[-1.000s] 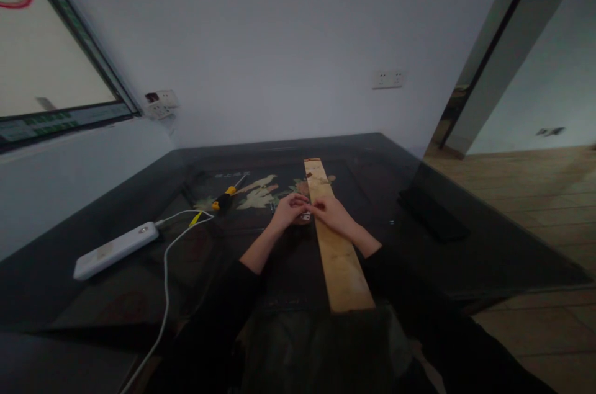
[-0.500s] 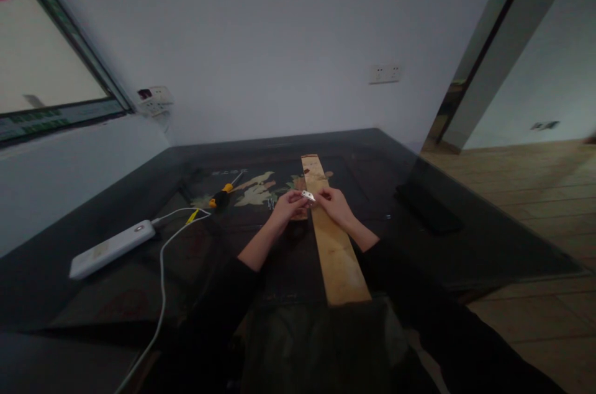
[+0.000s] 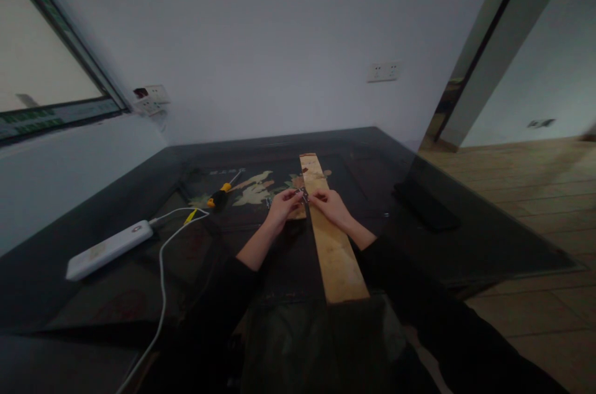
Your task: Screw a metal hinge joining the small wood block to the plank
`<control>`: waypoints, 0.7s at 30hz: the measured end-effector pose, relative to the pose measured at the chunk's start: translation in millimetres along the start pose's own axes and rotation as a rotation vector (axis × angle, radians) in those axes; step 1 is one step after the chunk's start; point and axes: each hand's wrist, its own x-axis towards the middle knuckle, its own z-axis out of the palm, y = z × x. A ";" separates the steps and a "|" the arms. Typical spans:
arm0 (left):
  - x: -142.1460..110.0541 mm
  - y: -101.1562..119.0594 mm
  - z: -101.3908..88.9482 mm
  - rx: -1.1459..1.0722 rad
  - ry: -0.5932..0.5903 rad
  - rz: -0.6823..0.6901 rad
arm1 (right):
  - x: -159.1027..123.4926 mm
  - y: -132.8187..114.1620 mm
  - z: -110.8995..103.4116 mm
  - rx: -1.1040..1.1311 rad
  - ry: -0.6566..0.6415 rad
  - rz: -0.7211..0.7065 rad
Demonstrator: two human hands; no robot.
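A small metal hinge (image 3: 305, 196) is pinched between the fingertips of both my hands, just over the left edge of a long wooden board (image 3: 338, 257). It is seen nearly edge-on, dark and partly hidden by fingers. My left hand (image 3: 282, 205) grips its left side, with a short piece of wood (image 3: 298, 213) lying partly under that hand. My right hand (image 3: 330, 205) closes on the other side and rests above the board. Left of my hands, several small metal screws (image 3: 269, 201) lie on the table, too small to make out well.
A yellow-and-black screwdriver (image 3: 220, 195) lies left on the dark glossy table (image 3: 279, 270). Further left is a white power strip (image 3: 109, 249), its cable (image 3: 162, 276) running over the front edge. A dark flat object (image 3: 426, 205) lies right. A wall (image 3: 270, 71) stands behind.
The hinge has turned in my fingers: its shiny face with holes showed before, and now it looks thin and dark. Both hands stay close together over the board.
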 end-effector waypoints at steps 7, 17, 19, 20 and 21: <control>3.5 -3.9 -1.7 -0.003 0.005 -0.002 | -0.6 -2.7 -2.3 -0.100 0.002 0.009; 8.7 -17.5 3.0 0.261 0.056 0.078 | 25.9 -40.9 -1.2 -0.180 0.028 -0.119; 9.7 -18.2 4.4 0.329 0.084 0.128 | 43.7 -67.8 7.4 -0.288 -0.060 -0.242; 9.8 -17.9 4.7 0.372 0.099 0.147 | 53.6 -82.2 14.1 -0.363 -0.108 -0.289; 9.6 -17.6 4.5 0.418 0.115 0.161 | 63.9 -96.2 22.7 -0.441 -0.185 -0.333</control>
